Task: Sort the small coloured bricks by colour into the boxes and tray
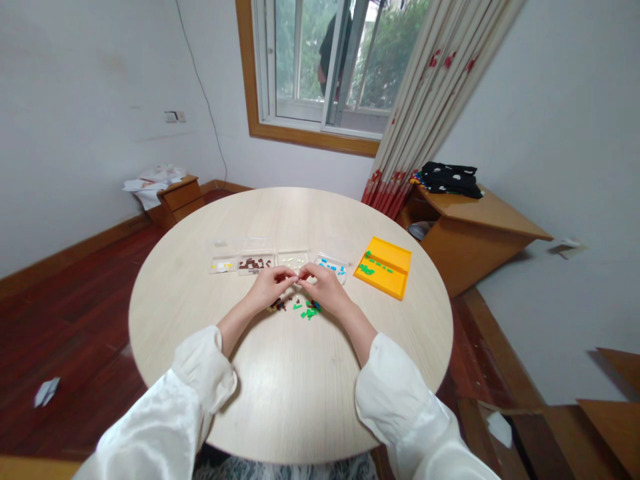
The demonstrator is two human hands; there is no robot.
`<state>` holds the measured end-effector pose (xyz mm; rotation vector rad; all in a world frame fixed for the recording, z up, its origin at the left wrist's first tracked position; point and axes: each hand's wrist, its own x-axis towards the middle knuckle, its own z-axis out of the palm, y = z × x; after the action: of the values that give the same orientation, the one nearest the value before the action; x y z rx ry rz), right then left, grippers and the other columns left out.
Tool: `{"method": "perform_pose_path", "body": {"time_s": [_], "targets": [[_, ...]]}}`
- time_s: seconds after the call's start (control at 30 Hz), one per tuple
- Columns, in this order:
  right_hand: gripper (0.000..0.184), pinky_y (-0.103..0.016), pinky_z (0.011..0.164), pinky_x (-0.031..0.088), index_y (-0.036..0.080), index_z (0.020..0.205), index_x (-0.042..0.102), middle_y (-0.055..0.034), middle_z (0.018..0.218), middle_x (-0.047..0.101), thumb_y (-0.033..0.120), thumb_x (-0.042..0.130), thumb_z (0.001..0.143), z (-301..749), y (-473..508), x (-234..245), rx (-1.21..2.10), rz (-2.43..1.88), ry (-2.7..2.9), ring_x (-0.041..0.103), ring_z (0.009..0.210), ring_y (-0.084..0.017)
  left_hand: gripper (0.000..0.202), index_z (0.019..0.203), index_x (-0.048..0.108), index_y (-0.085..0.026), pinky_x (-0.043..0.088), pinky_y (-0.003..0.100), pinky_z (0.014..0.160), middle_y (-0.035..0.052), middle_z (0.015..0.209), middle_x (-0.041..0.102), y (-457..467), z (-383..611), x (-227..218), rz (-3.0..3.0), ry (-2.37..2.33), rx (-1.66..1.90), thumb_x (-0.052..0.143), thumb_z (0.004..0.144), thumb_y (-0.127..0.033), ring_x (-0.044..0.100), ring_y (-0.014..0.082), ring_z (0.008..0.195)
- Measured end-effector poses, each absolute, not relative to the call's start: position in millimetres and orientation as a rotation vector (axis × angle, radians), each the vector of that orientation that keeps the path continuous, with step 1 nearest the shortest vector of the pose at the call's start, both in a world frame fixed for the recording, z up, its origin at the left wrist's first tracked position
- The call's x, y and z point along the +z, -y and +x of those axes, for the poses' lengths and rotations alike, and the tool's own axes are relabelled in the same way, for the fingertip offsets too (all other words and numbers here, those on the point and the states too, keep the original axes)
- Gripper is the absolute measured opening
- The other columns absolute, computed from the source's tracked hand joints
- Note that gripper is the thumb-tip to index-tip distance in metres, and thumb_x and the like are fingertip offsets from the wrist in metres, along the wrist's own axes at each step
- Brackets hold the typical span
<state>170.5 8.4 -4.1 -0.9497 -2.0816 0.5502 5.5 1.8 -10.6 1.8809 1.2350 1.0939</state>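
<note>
My left hand (273, 285) and my right hand (323, 288) meet fingertip to fingertip over the middle of the round table (285, 380). Both are closed in a pinch, around something tiny and dark, perhaps a brown brick, mostly hidden by the fingers. Loose green toy bricks (309, 312) lie on the tabletop just below my right hand. Dark brown bricks (281, 305) are scattered beneath my left hand. Beyond the hands, a clear box of brown bricks (255, 263) stands beside a clear box with blue bricks (333, 267), a box of pale pieces (293, 257) between them.
A small clear box (216, 270) with yellow pieces is at the left of the row. An open orange case (395, 257) holding green bricks lies to the right. A wooden cabinet (480, 233) stands past the table's right side. Someone's dark-clothed figure (333, 57) shows outside the window.
</note>
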Motion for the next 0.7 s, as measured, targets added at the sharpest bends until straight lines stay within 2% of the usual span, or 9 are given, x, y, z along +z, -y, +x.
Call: {"method": "perform_pose_path", "body": {"time_s": [0.27, 0.7], "targets": [[0.012, -0.024, 0.073, 0.042, 0.018, 0.077, 0.059, -0.0006, 0.077, 0.064, 0.009, 0.051, 0.077, 171.3, -9.2, -6.1, 0.555, -0.944, 2.078, 0.058, 0.074, -0.012, 0.015, 0.075, 0.068, -0.013, 0.044, 0.024, 0.062, 0.0046, 0.073, 0.069, -1.3, 4.4, -8.1, 1.832, -1.242, 1.105, 0.057, 0.074, -0.023, 0.058, 0.0141, 0.066], [0.011, -0.024, 0.072, 0.042, 0.018, 0.075, 0.057, -0.0007, 0.075, 0.062, 0.009, 0.05, 0.076, 171.1, -10.8, -8.6, 0.531, -0.923, 2.083, 0.057, 0.074, -0.013, 0.016, 0.076, 0.067, -0.013, 0.041, 0.023, 0.058, 0.0044, 0.07, 0.067, -4.7, 3.7, -14.4, 1.862, -1.261, 1.111, 0.057, 0.073, -0.025, 0.055, 0.0133, 0.063]]}}
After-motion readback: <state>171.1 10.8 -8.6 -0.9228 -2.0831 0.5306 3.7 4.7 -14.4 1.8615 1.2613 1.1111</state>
